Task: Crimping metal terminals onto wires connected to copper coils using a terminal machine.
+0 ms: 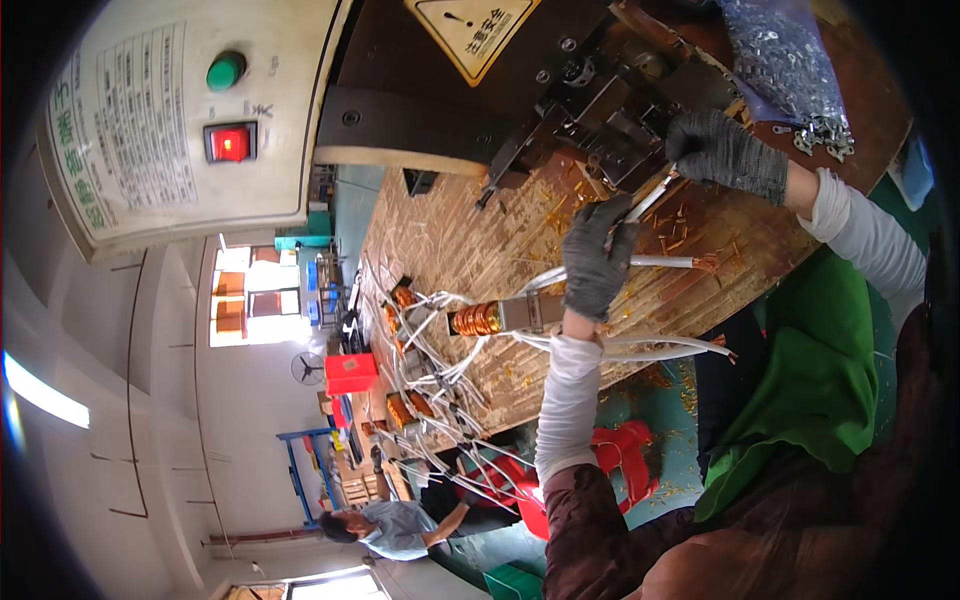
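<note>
Both my hands wear grey knit gloves. My left hand point(598, 262) is closed around a white wire point(662, 262) above the worn wooden bench point(470, 240). My right hand point(722, 150) pinches the end of another white wire point(650, 200) right at the dark metal tooling point(600, 110) of a bench press. A copper-wound coil point(478, 320) with white leads lies just below my left wrist. Copper scraps litter the bench around both hands.
Several more copper coils point(405, 300) with tangled white leads lie further along the bench. A clear bag of small metal parts point(780, 60) sits beside the press. A beige control box carries a red switch point(230, 143) and a green button point(226, 70). Another person point(395, 528) works beyond.
</note>
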Tool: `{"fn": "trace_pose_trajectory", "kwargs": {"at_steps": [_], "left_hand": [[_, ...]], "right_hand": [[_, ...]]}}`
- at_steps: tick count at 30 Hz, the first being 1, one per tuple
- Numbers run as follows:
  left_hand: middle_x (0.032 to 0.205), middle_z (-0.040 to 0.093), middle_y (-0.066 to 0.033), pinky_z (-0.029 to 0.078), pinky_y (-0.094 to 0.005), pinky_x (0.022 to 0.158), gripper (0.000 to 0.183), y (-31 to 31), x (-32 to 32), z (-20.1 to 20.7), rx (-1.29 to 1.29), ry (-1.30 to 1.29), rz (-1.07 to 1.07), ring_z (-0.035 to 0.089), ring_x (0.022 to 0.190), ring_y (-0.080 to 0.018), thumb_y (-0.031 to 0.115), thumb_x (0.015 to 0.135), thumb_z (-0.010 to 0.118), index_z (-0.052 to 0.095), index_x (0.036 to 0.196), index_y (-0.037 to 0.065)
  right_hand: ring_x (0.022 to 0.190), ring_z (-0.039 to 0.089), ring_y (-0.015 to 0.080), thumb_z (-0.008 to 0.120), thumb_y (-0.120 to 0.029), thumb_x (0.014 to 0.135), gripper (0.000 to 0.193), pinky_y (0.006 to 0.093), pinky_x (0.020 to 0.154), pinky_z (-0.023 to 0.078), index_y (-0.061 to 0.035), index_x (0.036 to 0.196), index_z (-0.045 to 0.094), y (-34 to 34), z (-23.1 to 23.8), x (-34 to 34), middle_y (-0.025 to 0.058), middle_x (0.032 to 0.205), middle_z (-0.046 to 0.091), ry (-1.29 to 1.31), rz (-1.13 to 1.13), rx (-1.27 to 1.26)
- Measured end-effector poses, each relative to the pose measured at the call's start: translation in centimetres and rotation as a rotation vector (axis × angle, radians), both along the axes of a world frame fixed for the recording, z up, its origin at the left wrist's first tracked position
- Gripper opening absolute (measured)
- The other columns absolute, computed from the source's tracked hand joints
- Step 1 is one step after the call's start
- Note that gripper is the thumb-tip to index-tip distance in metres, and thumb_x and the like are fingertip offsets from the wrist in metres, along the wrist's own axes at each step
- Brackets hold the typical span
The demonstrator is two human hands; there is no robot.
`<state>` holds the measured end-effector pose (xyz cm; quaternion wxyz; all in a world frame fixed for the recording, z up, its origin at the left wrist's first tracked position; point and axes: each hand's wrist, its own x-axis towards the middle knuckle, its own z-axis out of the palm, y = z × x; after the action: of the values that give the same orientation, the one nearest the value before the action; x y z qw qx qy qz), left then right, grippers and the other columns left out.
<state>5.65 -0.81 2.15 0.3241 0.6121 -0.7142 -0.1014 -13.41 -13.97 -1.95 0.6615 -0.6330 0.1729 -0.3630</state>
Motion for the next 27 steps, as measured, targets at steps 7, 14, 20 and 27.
{"fn": "trace_pose_trajectory", "kwargs": {"at_steps": [7, 14, 20, 27], "left_hand": [[0.115, 0.05, -0.0179, 0.042, -0.0386, 0.091, 0.064, 8.7, 10.5, 6.2, 0.205, -0.445, 0.165, 0.05, 0.106, -0.034, 0.006, 0.063, 0.063, 0.045, 0.124, 0.006], [0.12, 0.048, -0.0158, 0.036, -0.0458, 0.094, 0.073, 11.3, 17.2, 4.8, 0.454, -0.801, 0.15, 0.046, 0.11, -0.0344, 0.02, 0.058, 0.069, 0.042, 0.125, 0.011], [0.094, 0.059, -0.0125, 0.044, -0.0408, 0.08, 0.04, 8.8, 18.6, 2.5, 0.527, -0.835, 0.12, 0.057, 0.09, -0.0316, 0.023, 0.062, 0.069, 0.059, 0.099, 0.011], [0.086, 0.061, -0.0112, 0.045, -0.0389, 0.076, 0.036, 8.1, 17.4, 2.7, 0.559, -0.903, 0.12, 0.059, 0.084, -0.0297, 0.026, 0.057, 0.073, 0.064, 0.089, 0.013]], "right_hand": [[0.052, 0.049, 0.0078, 0.059, -0.001, 0.074, 0.007, 0.0229, 0.045, 0.04, -0.0018, 0.08, 0.056, 0.0, -4.0, -2.1, 0.0019, 0.065, 0.053, 0.097, -0.052, -0.025], [0.054, 0.05, 0.0074, 0.06, -0.003, 0.075, 0.005, 0.0226, 0.046, 0.041, -0.0024, 0.079, 0.057, 0.8, -1.9, -2.3, 0.0012, 0.065, 0.053, 0.168, -0.024, 0.069], [0.054, 0.05, 0.0075, 0.06, -0.002, 0.074, 0.006, 0.0223, 0.047, 0.041, -0.0026, 0.079, 0.056, 0.8, -2.5, -2.6, 0.0011, 0.065, 0.053, 0.18, -0.024, 0.108], [0.053, 0.051, 0.0091, 0.06, -0.004, 0.074, 0.007, 0.0226, 0.046, 0.042, -0.0023, 0.08, 0.057, 0.4, -2.7, -2.2, 0.002, 0.066, 0.054, 0.189, -0.008, 0.158]]}}
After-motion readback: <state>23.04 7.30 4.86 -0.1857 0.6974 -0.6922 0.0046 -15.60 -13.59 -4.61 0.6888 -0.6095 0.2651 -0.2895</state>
